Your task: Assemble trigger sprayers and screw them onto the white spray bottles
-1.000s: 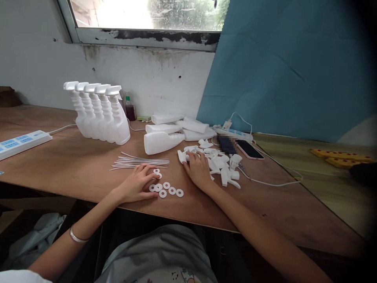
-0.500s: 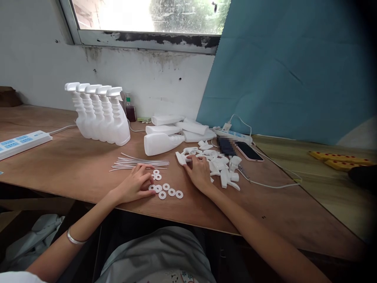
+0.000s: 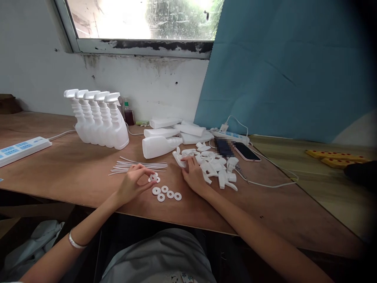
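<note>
Between thumb and index finger, my left hand (image 3: 132,182) pinches a white ring washer (image 3: 152,178), raised a little off the wooden table. Several loose washers (image 3: 161,197) lie just to its right and below. Thin white dip tubes (image 3: 126,165) are bundled beyond the left hand, partly hidden by it. My right hand (image 3: 193,173) has its fingers closed on a white trigger spray head (image 3: 178,157), tilted with its top up and left. A pile of more spray heads (image 3: 210,165) is right beside that hand.
Assembled spray bottles (image 3: 100,122) stand in a row at the left rear. Bare white bottles (image 3: 160,146) lie stacked at the back centre. A phone (image 3: 246,151), a cable and power strips (image 3: 25,149) are at the sides. Below left, a box holds white parts (image 3: 38,239).
My left hand has picked up a washer from the table and lifted it slightly. The right hand has tipped the spray head more upright. The view has shifted slightly.
</note>
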Motion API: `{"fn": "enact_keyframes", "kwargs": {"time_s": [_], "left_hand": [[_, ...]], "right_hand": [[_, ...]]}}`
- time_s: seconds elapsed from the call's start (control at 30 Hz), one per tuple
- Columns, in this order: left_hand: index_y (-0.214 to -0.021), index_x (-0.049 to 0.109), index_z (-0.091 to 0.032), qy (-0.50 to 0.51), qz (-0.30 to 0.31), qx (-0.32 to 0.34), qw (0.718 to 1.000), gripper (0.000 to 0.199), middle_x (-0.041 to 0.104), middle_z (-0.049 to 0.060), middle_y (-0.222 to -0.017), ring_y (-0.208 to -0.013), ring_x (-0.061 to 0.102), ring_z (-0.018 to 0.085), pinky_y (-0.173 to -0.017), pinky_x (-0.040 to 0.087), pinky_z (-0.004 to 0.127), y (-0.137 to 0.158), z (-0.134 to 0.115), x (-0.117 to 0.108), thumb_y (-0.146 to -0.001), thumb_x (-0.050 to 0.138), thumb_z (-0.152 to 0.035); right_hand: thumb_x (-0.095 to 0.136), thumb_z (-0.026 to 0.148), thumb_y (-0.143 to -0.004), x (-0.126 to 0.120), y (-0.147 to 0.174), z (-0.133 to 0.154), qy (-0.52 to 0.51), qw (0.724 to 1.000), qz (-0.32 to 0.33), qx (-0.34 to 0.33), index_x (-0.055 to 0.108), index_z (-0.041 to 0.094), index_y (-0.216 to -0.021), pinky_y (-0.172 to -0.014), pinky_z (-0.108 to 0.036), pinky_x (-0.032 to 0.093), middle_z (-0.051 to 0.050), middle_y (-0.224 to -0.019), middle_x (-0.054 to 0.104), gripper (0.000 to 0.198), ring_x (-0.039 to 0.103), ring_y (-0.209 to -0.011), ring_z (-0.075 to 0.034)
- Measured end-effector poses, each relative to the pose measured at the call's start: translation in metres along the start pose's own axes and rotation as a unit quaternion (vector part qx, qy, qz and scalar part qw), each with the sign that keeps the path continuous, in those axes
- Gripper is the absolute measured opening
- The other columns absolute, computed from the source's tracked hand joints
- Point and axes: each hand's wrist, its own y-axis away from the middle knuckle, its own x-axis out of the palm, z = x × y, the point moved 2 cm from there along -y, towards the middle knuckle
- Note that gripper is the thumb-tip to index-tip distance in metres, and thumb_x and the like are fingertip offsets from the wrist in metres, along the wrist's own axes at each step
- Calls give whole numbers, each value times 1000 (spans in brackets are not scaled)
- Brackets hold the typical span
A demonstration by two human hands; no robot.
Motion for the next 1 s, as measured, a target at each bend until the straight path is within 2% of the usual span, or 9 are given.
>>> {"fn": "enact_keyframes", "kwargs": {"time_s": [0.13,0.3,0.5,0.6,0.73,1.0], "left_hand": [[-92,61,-19,16,-50,2,999,19,65,3,-81,-77,55,16,-75,41,32,-11,-11,-8,-76,62,-30],[-94,62,-18,35,-86,13,996,20,66,4,-82,-78,54,17,-76,43,32,-24,-16,-5,-76,62,-27],[-92,64,-19,11,-71,42,997,20,67,4,-80,-79,56,17,-75,42,34,-25,-12,17,-78,60,-33],[-89,65,-21,4,-61,65,996,18,68,3,-80,-79,58,17,-75,41,34,-20,-10,23,-77,61,-34],[-83,66,-21,13,-66,71,995,16,68,2,-78,-79,60,16,-76,43,33,-19,-10,25,-76,62,-35],[-86,65,-22,-14,-75,104,992,12,70,1,-83,-90,62,16,-82,41,33,-17,-11,31,-78,61,-29]], "right_hand": [[43,7,-74,-4,3,11,-50,997,-25,-60,42,19,-99,-80,-36,48,-9,-99,47,28,51,-95,-21],[41,3,-73,-4,14,33,-105,981,49,-156,41,19,-101,-80,-35,48,-8,-97,50,31,53,-93,-19],[41,3,-73,0,18,39,-133,972,117,-154,39,19,-104,-76,-35,49,-7,-96,52,34,55,-88,-18],[51,16,-79,0,17,37,-164,965,132,-157,41,20,-102,-73,-32,50,-6,-94,52,26,55,-83,-16],[58,32,-79,2,18,35,-180,958,138,-177,43,21,-97,-72,-32,50,-4,-91,52,26,55,-80,-16],[51,15,-78,2,17,35,-183,958,126,-179,39,20,-96,-77,-35,48,-7,-95,51,22,54,-91,-18]]}}
